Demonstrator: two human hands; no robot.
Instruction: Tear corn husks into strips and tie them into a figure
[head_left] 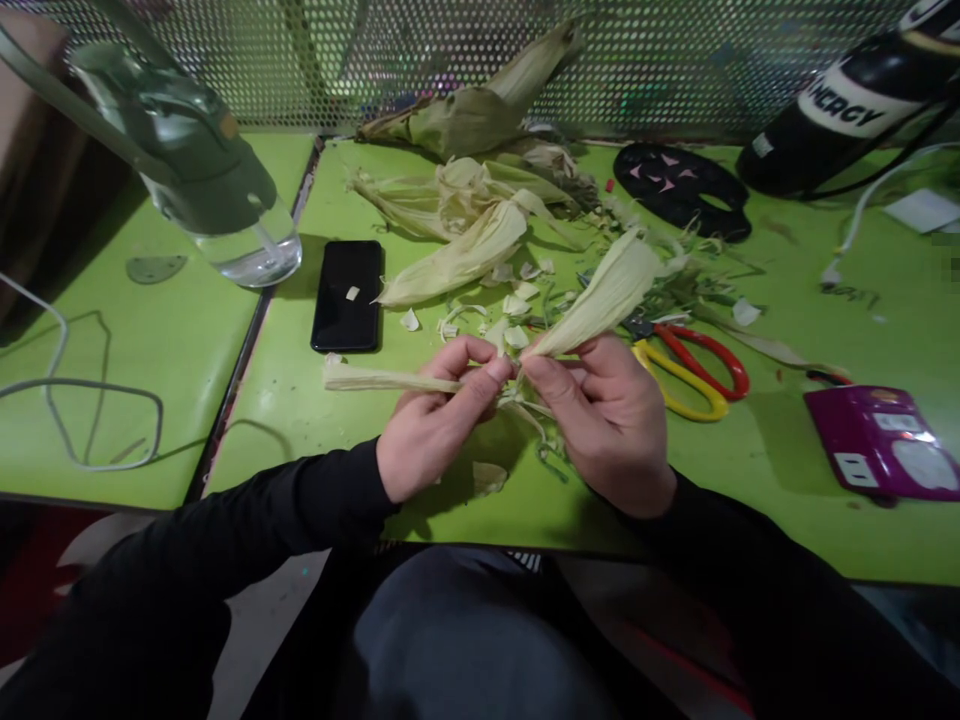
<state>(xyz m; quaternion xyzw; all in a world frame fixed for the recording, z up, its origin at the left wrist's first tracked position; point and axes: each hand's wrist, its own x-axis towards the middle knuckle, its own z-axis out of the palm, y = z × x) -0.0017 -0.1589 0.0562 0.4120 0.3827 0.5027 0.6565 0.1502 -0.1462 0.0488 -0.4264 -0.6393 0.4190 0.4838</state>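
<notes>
My left hand (444, 415) is closed on a narrow, folded strip of corn husk (390, 380) that sticks out to the left. Between thumb and fingers, my right hand (609, 420) pinches the narrow end of a wide, pale corn husk (604, 300), which fans up to the right. Both sets of fingertips almost meet over the green table (450, 510); whether the two pieces are joined there is hidden. Close by my right hand lie scissors with red and yellow handles (686, 385). Husk scraps (516, 305) and green string-like bits are scattered beyond and below the fingers.
Loose corn husks (457, 250) pile up toward the perforated metal screen (637, 80). A black phone (346, 310) and a water bottle (225, 190) stand to the left. On the right are a purple box (885, 440), a black palette-shaped piece (675, 190) and a black bottle (840, 120).
</notes>
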